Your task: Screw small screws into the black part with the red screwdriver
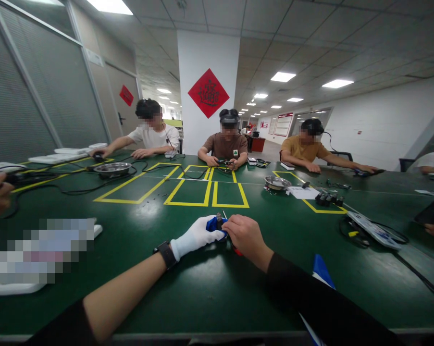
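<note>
- A small dark part (219, 222) with a greyish, metallic-looking top sits between the two hands, just below the middle of the view; blue material (212, 224) shows around it, and a bit of red (237, 251) shows below the right hand. Its finer shape is too small to tell.
- Taking that part as the clock's centre, the dark green table (198, 298) carries yellow tape outlines (188, 204) toward 11 and 12 o'clock.
- Metal bowls stand at 10 o'clock (113, 168) and 2 o'clock (277, 182), the second beside white paper (303, 192).
- Small black pieces (328, 199) and a power strip (373, 230) with cables lie toward 3 o'clock, a blue-and-white item (323, 271) at 4, and a blurred-out white object (47, 250) near 9.
- Three people with headgear sit across the table toward 10, 12 and 2 o'clock; behind the middle one rises a white pillar (191, 134) bearing a red diamond sign (208, 93).
- The left hand (200, 233), in a white glove, is clenched around the small dark part.
- The right hand (243, 233), bare, has its fingers drawn together, tips against the part's 3 o'clock side; exactly what they pinch is hidden.
</note>
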{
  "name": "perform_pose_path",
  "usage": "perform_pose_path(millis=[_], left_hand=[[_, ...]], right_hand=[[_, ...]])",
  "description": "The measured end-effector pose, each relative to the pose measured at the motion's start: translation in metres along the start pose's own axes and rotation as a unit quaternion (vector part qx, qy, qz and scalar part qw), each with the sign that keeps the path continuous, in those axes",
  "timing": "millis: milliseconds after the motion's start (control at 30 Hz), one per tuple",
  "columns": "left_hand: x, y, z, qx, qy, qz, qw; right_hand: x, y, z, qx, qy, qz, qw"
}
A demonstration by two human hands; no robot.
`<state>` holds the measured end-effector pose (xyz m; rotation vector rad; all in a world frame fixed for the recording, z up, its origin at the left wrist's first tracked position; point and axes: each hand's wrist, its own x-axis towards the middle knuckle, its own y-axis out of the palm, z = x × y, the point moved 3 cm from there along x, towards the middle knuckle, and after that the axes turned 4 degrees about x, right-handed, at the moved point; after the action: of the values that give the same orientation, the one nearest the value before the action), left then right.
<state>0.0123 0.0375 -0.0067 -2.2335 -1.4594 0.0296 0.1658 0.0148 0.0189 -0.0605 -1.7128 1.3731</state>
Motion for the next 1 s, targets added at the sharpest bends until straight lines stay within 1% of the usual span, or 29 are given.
perform_pose_path(millis=[133, 233, 433, 533, 700, 800, 900, 933, 1000], left_hand=[[0.000, 0.000, -0.002, -0.007, 0.001, 0.003, 1.000], [0.000, 0.000, -0.004, -0.004, 0.000, 0.004, 1.000], [0.000, 0.000, -0.004, -0.010, 0.006, -0.004, 1.000], [0.000, -0.002, -0.006, -0.005, 0.007, -0.011, 1.000], [-0.002, -0.002, -0.008, 0.000, 0.010, -0.017, 1.000], [-0.002, -0.001, -0.007, 0.007, -0.001, -0.012, 1.000], [-0.001, -0.003, -0.005, 0.036, -0.015, -0.011, 0.999], [0.000, -0.004, -0.004, 0.050, -0.013, -0.013, 0.999], [0.001, -0.006, -0.002, 0.077, 0.002, -0.017, 0.997]], right_hand=[[0.002, -0.002, 0.003, -0.014, -0.010, 0.029, 0.999], [0.002, -0.002, 0.004, -0.012, -0.011, 0.038, 0.999], [0.002, -0.003, 0.003, 0.008, -0.001, 0.036, 0.999], [0.003, -0.004, 0.003, 0.023, 0.017, 0.030, 0.999], [0.001, -0.006, 0.001, 0.086, 0.043, 0.028, 0.995], [0.000, -0.008, -0.005, 0.135, 0.079, 0.008, 0.988], [0.000, -0.010, -0.016, 0.154, 0.115, -0.015, 0.981], [-0.001, -0.010, -0.020, 0.151, 0.117, -0.012, 0.982], [-0.002, -0.006, -0.026, 0.128, 0.096, 0.022, 0.987]])
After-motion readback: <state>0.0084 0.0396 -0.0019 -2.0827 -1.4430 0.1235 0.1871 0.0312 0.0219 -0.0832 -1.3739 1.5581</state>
